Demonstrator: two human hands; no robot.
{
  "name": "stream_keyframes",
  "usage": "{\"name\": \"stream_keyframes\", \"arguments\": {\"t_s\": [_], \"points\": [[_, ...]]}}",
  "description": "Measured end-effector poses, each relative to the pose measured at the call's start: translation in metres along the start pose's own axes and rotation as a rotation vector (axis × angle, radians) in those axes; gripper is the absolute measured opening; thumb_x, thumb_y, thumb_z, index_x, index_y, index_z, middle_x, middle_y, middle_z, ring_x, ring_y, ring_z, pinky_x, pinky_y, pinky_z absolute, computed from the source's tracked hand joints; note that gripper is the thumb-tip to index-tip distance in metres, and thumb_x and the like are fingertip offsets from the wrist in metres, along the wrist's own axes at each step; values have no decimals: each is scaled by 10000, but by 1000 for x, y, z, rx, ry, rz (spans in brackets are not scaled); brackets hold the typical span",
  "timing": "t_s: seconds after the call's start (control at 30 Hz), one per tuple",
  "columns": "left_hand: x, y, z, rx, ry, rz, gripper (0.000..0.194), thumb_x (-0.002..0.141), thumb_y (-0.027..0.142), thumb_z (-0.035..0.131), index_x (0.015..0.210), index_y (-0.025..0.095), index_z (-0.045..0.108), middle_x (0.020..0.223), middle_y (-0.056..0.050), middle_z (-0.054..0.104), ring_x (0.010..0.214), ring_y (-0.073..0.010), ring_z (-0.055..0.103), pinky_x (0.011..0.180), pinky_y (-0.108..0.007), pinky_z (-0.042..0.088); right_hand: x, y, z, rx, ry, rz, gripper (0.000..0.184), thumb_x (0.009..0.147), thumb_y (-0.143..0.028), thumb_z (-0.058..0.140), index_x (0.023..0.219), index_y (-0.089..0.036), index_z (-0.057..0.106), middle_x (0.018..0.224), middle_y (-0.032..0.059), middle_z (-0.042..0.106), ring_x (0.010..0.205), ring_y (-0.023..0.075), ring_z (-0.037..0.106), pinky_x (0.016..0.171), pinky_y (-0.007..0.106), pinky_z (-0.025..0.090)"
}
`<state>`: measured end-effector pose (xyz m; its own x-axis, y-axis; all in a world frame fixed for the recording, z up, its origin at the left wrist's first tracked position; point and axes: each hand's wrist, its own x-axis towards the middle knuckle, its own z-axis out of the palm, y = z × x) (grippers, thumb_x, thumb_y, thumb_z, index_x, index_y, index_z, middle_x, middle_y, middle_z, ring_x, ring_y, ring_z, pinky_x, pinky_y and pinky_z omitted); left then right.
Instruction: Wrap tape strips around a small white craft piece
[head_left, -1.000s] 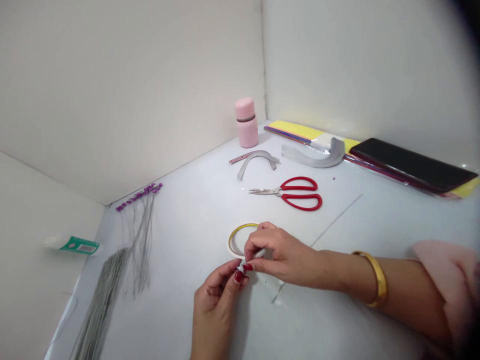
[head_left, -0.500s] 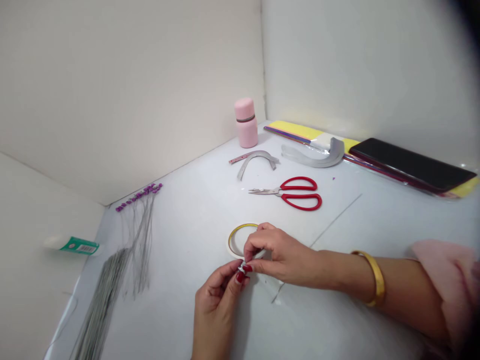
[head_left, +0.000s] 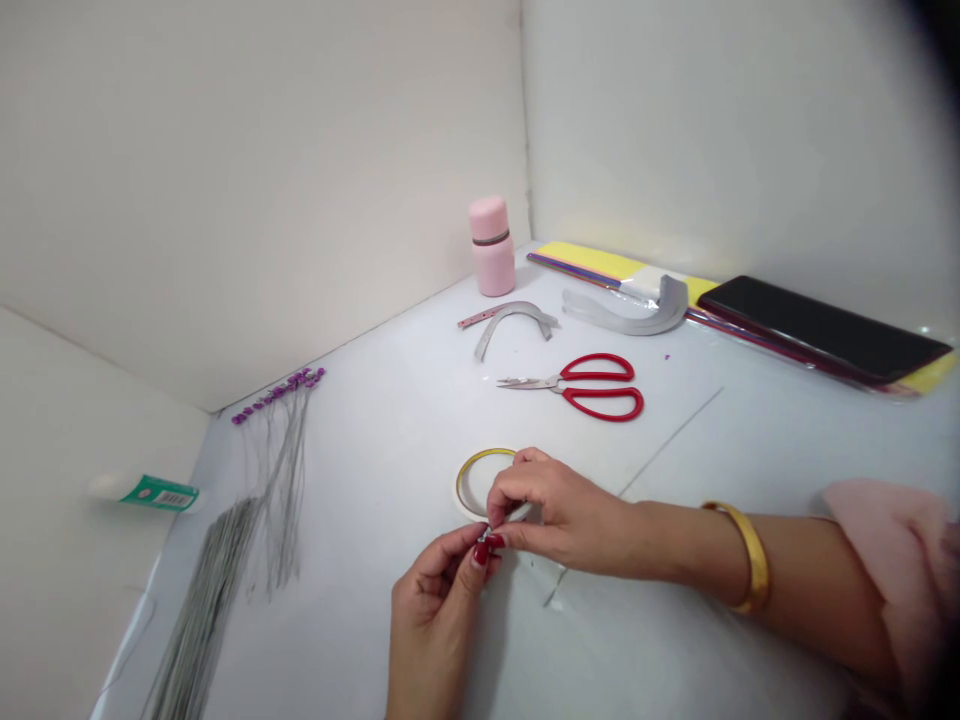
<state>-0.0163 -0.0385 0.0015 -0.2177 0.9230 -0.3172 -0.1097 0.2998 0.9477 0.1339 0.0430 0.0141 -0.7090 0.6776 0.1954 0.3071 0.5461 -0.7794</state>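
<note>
My left hand [head_left: 439, 595] and my right hand [head_left: 551, 510] meet at the fingertips, thumbs and fingers pinched together. Between them is a small pale, silvery piece [head_left: 484, 536], mostly covered by the fingers, so its kind is unclear. Just behind the fingertips a roll of white tape with a yellow core [head_left: 463, 490] lies flat, its right side partly behind my right hand. Beyond it rest red-handled scissors [head_left: 564, 387], blades pointing left.
Left, a bundle of grey wires [head_left: 206, 610] lies beside wire stems tipped with purple pieces [head_left: 279, 394]. A green-and-white tube [head_left: 159, 492] is at the left edge. Behind are a pink bottle [head_left: 493, 250], curled grey strips [head_left: 517, 312], a clear curled strip [head_left: 637, 318] and a dark phone [head_left: 825, 330].
Both hands stay in nearly the same place. The fingertips have closed in a little, and less of the small pale piece shows between them.
</note>
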Motion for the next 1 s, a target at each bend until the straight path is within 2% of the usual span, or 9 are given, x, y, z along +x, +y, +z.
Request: {"name": "stream_keyframes", "arguments": {"t_s": [0.2,0.67,0.87,0.93,1.0], "points": [[2,-2,-2,29,-6,0,210,684,312,669,819,155,703,711,-41,701,643,-125,592,633,-196,468,-1,-1,1,4,-21,3,44,772,-166,572,731,-179,563,682,-29,596,688,120,483,699,246,360],[-1,2,4,16,81,-6,181,624,301,706,735,158,706,649,-34,692,602,-129,584,593,-192,449,0,1,0,-27,-29,-7,68,774,-130,544,737,-185,564,676,-28,587,692,127,472,701,251,362],[2,-3,1,67,125,37,192,630,314,690,729,149,697,605,-29,671,576,-133,572,574,-210,441,0,6,7,-84,-7,-86,72,794,-134,531,751,-181,564,685,-24,600,663,122,468,748,270,359],[4,-3,-2,94,156,54,195,633,313,686,736,147,691,604,-25,667,580,-133,571,575,-211,440,4,9,4,-135,16,-130,69,812,-140,508,783,-174,561,720,-10,605,681,122,496,773,284,354],[5,-3,-5,112,169,55,198,639,306,680,754,145,682,618,-22,665,594,-134,576,589,-216,446,8,15,-8,-253,53,-141,79,834,-164,481,842,-164,560,799,20,611,761,140,527,801,301,345]]}}
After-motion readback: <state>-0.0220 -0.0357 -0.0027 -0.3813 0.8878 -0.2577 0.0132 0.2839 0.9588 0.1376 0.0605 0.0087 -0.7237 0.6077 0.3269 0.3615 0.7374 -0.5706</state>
